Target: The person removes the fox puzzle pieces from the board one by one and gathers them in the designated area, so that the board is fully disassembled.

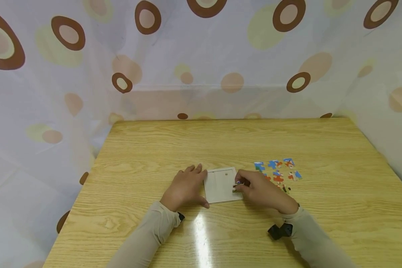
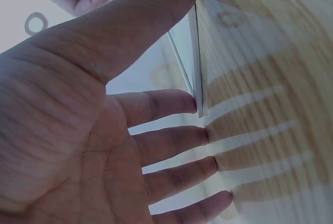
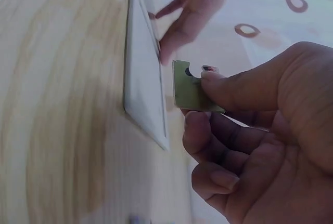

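A white puzzle tray (image 1: 221,188) with a raised rim lies on the table in the head view. My left hand (image 1: 187,188) rests at its left edge, fingers spread and straight; in the left wrist view the index fingertip touches the tray's corner and the other fingertips meet the wood. Between thumb and fingers my right hand (image 1: 259,188) pinches a puzzle piece (image 3: 190,91) above the right side of the tray. The right wrist view shows this piece as greenish, with straight edges and a rounded notch. The thumb covers part of it.
Several colourful puzzle pieces (image 1: 278,175) lie in loose rows right of the tray, some partly hidden behind my right hand. The wooden table (image 1: 137,149) reaches back to a curtain (image 1: 194,56) patterned with circles.
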### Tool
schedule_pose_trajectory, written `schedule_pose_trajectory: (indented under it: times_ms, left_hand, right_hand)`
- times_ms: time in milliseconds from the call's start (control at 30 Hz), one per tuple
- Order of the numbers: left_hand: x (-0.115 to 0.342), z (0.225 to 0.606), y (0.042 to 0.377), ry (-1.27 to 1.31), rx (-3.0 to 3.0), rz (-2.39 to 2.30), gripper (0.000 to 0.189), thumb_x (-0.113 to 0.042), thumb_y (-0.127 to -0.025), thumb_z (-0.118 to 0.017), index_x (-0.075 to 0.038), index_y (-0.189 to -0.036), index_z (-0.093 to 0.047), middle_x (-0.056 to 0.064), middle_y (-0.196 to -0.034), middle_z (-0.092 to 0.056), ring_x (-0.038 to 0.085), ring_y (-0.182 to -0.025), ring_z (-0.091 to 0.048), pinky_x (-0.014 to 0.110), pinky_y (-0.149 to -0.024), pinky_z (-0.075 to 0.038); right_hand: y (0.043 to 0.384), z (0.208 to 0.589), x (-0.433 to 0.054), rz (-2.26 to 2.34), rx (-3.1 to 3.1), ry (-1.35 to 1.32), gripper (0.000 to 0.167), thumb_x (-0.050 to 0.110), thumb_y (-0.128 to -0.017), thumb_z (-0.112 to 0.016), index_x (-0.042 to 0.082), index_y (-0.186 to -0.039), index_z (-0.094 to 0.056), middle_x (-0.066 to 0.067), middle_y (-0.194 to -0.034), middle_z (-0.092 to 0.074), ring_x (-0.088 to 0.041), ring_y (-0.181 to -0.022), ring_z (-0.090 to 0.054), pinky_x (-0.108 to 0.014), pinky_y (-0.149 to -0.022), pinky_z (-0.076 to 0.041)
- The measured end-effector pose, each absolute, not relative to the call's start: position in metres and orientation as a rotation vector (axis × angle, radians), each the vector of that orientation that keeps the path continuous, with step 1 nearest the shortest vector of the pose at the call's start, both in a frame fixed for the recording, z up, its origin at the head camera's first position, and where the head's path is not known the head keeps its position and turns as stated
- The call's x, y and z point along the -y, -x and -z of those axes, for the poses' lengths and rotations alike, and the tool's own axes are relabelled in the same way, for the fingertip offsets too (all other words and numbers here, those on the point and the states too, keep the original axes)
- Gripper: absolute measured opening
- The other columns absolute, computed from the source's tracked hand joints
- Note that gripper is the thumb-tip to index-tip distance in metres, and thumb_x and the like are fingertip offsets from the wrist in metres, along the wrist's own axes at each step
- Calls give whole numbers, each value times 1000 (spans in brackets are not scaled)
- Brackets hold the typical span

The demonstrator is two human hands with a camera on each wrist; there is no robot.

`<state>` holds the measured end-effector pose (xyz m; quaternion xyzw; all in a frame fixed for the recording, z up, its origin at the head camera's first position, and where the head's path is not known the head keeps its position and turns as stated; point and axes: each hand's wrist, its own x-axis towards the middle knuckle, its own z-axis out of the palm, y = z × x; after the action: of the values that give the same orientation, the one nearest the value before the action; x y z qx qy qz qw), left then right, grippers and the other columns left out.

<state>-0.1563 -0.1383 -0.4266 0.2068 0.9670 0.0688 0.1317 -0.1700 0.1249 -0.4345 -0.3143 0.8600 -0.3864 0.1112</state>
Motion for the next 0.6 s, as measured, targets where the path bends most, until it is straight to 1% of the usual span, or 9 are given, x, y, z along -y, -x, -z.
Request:
schedule_pose_trajectory:
  times_ms: [67,200,300,433,600]
  left_hand:
    - [139,427,157,-603,-2807,-203,106,-59,-67,-92,-9,-152,-50,17,-161,-39,38,-146,-39,60,-109,-41]
    - [139,426,157,-605,-2799,-206,106,-58,-68,-92,-9,-152,-50,17,-162,-39,38,-147,-38,60,-109,-41]
    - [138,424,155,-604,-2789,-210,107,-58,-69,-92,-9,-153,-49,17,-162,-38,39,-147,-38,60,-110,-41]
    - [138,423,153,-602,-2785,-227,107,-57,-69,-92,-8,-154,-48,18,-162,-38,39,-147,-37,61,-110,-40]
    - [138,424,154,-607,-2801,-231,106,-57,-69,-92,-8,-153,-49,18,-161,-39,39,-147,-39,61,-109,-41]
  right_hand:
    - [169,431,-136,1133,-2544,908,9,4,-98,-69,11,-95,-66,3,-80,-61,-9,-68,-51,-27,-59,-44]
    - [165,428,-164,1163,-2592,910,7,5,-97,-71,12,-96,-71,5,-81,-64,-6,-65,-53,-26,-57,-47]
    - [162,428,-186,1186,-2623,882,5,4,-96,-72,9,-99,-73,5,-84,-67,-6,-65,-56,-25,-57,-49]
    - [159,427,-213,1158,-2700,795,11,3,-96,-72,4,-106,-72,4,-89,-67,-7,-70,-59,-26,-58,-50]
    - [161,426,-242,1185,-2799,730,16,-3,-94,-72,2,-108,-66,0,-87,-61,-11,-64,-57,-26,-55,-47]
